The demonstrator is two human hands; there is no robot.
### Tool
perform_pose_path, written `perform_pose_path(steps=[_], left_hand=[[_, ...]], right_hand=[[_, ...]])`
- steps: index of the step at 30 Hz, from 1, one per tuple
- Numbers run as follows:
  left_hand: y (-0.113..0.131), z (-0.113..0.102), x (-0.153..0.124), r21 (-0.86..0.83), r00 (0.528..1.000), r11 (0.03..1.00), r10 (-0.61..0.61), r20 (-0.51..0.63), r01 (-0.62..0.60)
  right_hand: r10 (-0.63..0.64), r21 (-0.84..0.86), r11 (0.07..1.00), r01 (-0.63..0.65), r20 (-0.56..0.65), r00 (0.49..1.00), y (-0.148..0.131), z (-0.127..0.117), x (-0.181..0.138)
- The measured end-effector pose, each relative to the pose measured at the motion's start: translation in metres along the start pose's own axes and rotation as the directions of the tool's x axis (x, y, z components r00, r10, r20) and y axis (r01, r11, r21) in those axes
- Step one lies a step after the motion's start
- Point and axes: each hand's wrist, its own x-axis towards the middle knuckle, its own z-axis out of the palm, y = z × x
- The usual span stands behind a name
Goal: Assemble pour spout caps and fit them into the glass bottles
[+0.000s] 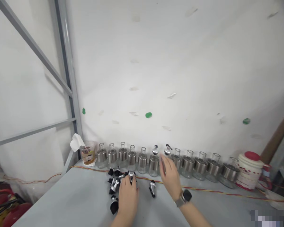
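My left hand (129, 193) is at the right side of a pile of silver-and-black bottle pourers (114, 185), its fingers bent down around one pourer (132, 174). Its fingertips are partly hidden. My right hand (169, 173), with a watch on the wrist, is wrapped round a glass bottle in the row and covers most of it. A pourer (168, 149) stands on top of that bottle. The bottle to its left (154, 162) also carries a pourer (155, 149). One loose pourer (152, 188) lies on the table between my hands.
Several open glass bottles with metal bands (132, 156) line the wall on both sides. A plastic cup (88, 154) with tissue stands at the left end, a red-lidded container (249, 170) at the right. A red-yellow twisted cord (198, 189) crosses the grey table (80, 195).
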Motion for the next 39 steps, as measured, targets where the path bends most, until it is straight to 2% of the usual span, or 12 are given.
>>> perform_pose_path(steps=[2, 4, 9, 12, 14, 16, 17, 20, 23, 28, 32, 39], left_hand=[[0.000, -0.001, -0.001, 0.043, 1.000, 0.999, -0.020, -0.010, 0.021], [0.001, 0.000, -0.001, 0.071, 0.999, 0.997, -0.032, -0.012, 0.033], [0.001, 0.002, -0.002, 0.075, 1.000, 0.997, -0.029, 0.008, 0.028], [0.001, 0.002, -0.001, 0.065, 0.999, 0.997, -0.032, 0.038, 0.029], [0.001, 0.002, 0.000, 0.047, 0.999, 0.999, -0.024, 0.047, 0.022], [0.001, 0.003, -0.001, 0.027, 0.999, 1.000, -0.006, 0.034, 0.006], [0.001, 0.003, -0.001, 0.016, 1.000, 1.000, 0.005, 0.030, -0.006], [0.001, 0.006, -0.001, -0.013, 0.998, 1.000, 0.025, 0.055, -0.024], [0.001, 0.006, -0.001, -0.024, 0.997, 1.000, 0.018, 0.081, -0.017], [0.000, 0.006, -0.002, -0.030, 0.996, 0.999, 0.016, 0.087, -0.013], [0.000, 0.007, -0.004, -0.037, 0.996, 0.999, 0.010, 0.093, -0.006], [0.004, 0.003, -0.004, -0.058, 0.991, 0.998, 0.007, 0.132, 0.001]], right_hand=[[-0.021, -0.024, 0.999, 0.025, 0.136, 0.990, -0.009, 0.001, -0.026], [-0.101, -0.067, 0.990, 0.126, 0.292, 0.951, -0.013, 0.004, -0.047], [-0.298, -0.037, 0.935, 0.352, 0.455, 0.839, -0.004, 0.000, -0.054], [-0.351, 0.102, 0.928, 0.358, 0.559, 0.751, 0.004, -0.005, -0.049], [-0.338, 0.183, 0.941, 0.286, 0.593, 0.731, 0.004, -0.005, -0.047], [-0.290, 0.267, 0.950, 0.161, 0.570, 0.769, 0.001, -0.005, -0.040], [-0.239, 0.318, 0.946, 0.070, 0.531, 0.813, -0.002, -0.006, -0.033], [0.043, 0.477, 0.849, -0.227, 0.367, 0.929, -0.009, -0.007, 0.004], [0.181, 0.478, 0.826, -0.297, 0.274, 0.944, -0.012, -0.001, 0.053], [0.247, 0.395, 0.863, -0.314, 0.211, 0.946, -0.017, 0.030, 0.097], [0.145, 0.320, 0.922, -0.218, 0.235, 0.961, -0.024, 0.042, 0.095], [0.009, 0.197, 0.978, -0.063, 0.266, 0.964, -0.022, 0.046, 0.089]])
